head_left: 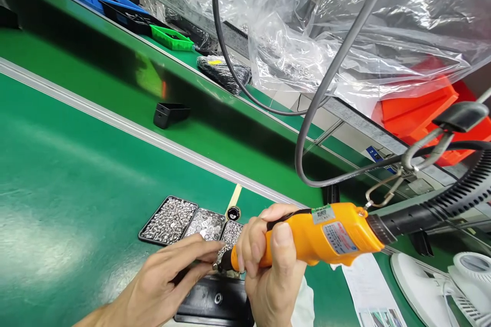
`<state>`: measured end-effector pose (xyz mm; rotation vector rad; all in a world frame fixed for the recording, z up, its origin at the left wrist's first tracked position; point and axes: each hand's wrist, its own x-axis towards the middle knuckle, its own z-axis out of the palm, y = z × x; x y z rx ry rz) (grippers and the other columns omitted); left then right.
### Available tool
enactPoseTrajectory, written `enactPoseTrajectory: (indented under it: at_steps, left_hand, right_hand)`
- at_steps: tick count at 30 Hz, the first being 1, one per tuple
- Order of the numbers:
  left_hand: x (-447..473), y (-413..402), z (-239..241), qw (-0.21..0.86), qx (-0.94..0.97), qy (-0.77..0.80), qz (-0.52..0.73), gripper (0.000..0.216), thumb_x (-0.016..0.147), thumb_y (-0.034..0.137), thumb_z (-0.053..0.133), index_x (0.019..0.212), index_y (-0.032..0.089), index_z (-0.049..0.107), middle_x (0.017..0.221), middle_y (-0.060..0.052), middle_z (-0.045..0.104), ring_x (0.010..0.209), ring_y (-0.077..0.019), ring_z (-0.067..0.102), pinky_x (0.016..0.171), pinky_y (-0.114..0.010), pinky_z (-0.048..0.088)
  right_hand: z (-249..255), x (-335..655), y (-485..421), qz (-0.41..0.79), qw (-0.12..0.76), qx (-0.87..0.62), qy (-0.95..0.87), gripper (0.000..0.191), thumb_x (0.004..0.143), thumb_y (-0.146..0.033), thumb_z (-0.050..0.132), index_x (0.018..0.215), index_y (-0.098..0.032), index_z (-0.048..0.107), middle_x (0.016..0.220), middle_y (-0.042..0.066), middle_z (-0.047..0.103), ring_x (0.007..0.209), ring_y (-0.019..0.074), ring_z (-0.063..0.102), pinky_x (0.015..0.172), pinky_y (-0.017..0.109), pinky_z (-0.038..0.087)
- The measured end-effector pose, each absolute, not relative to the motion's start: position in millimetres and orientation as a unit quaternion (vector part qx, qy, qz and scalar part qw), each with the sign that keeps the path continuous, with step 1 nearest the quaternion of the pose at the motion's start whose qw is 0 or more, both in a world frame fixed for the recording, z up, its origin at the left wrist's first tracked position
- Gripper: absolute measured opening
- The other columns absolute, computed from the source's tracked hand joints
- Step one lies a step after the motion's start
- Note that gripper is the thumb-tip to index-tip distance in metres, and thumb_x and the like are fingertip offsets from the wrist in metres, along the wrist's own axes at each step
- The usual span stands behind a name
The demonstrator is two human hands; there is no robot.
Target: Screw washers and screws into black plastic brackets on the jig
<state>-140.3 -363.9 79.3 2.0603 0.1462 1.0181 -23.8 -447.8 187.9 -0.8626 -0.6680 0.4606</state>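
Observation:
My right hand (268, 260) is wrapped round an orange electric screwdriver (326, 235), tip pointing left and down. The tip meets my left hand (169, 278), whose fingers pinch something small at the bit; I cannot make out what it is. Both hands hover over a black plastic part (215, 301) with a round hole, lying on the green bench. Just behind the fingers are three small black trays of silvery screws (171, 219).
A grey cable (326, 87) and a black corrugated hose (452, 199) run to the screwdriver. A black housing (169, 114) sits on the green conveyor. Blue, black and green trays (171, 38), clear plastic sheeting (345, 15), orange bins (422, 107), white parts (441, 286).

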Motion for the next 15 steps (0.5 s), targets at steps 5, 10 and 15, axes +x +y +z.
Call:
enactPoseTrajectory:
  at_steps: [5,10,15]
  left_hand:
    - [-136.8,-360.7,80.5,0.349,0.833,0.06,0.426,0.025,0.113,0.034,0.055,0.137,0.031,0.061,0.095,0.007,0.079,0.089,-0.0062,0.079,0.097,-0.009,0.056]
    - [-146.0,-353.2,72.4,0.272,0.872,0.077,0.399,0.041,0.111,0.046,0.057,0.149,0.03,0.057,0.122,0.003,0.08,0.107,-0.0099,0.078,0.099,-0.011,0.057]
    - [-161.4,-359.3,54.6,0.21,0.876,0.046,0.432,0.041,0.107,0.054,0.062,0.138,0.028,0.068,0.124,0.005,0.079,0.118,-0.0117,0.074,0.118,-0.017,0.047]
  right_hand:
    - [189.1,-22.4,-449.3,0.213,0.83,-0.405,-0.319,0.017,0.106,-0.043,0.07,0.101,-0.027,0.068,0.057,-0.012,0.046,0.041,0.0024,0.031,0.044,0.011,0.041]
    - [188.1,-8.7,-447.9,0.192,0.832,-0.412,-0.318,0.018,0.108,-0.042,0.067,0.099,-0.026,0.066,0.058,-0.012,0.045,0.041,0.0024,0.031,0.044,0.012,0.042]
    - [173.2,25.1,-425.5,0.111,0.824,-0.46,-0.311,0.024,0.103,-0.042,0.075,0.096,-0.023,0.062,0.056,-0.012,0.046,0.04,0.0043,0.038,0.041,0.013,0.041]
